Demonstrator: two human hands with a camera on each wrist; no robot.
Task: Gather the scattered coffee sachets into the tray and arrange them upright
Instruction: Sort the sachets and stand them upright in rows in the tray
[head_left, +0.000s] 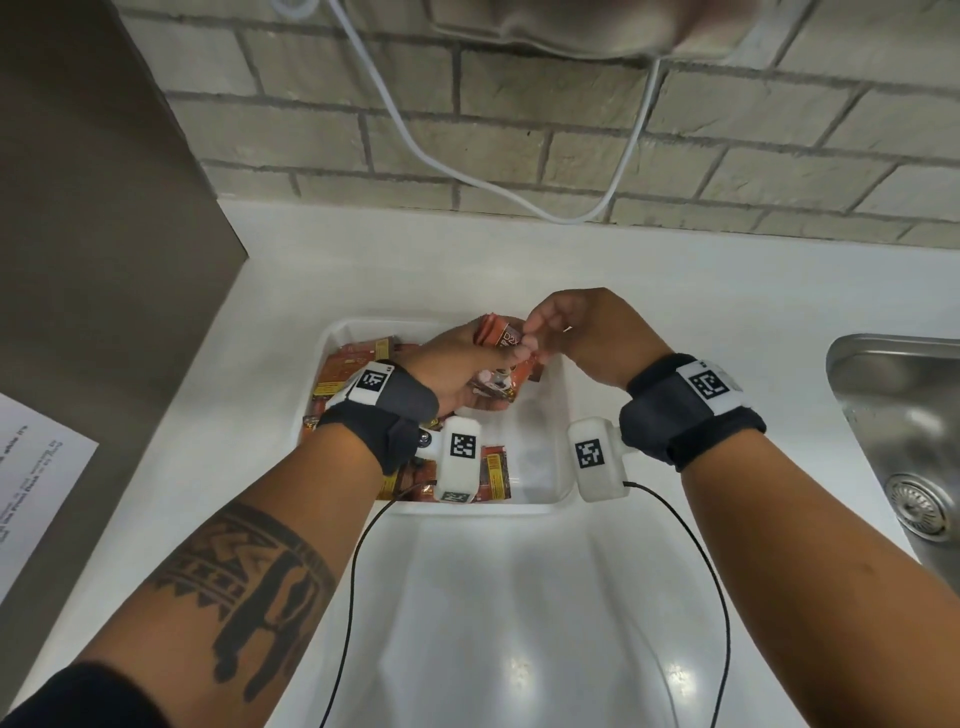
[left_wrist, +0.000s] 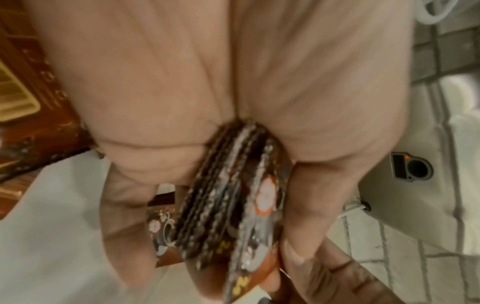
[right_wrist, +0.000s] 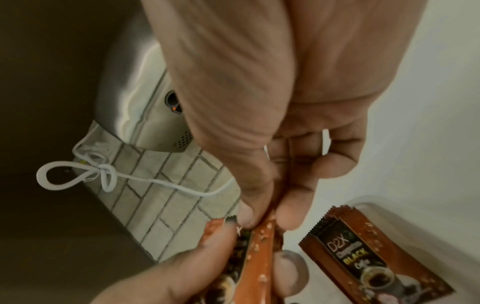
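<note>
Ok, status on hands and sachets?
Left hand grips brown foil sachet bundle. Right hand pinches its top. More sachets flat in white plastic tray. Nothing blocking.

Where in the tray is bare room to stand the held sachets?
The tray's right half, between the loose sachets and its right wall, shows bare floor. The left side is crowded with lying sachets. Both the left hand and right hand hold the bundle above it.

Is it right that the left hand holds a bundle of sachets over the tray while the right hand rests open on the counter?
Not quite. The right hand is not resting open; the right wrist view shows it pinching a sachet in the bundle held by the left hand over the tray.
</note>
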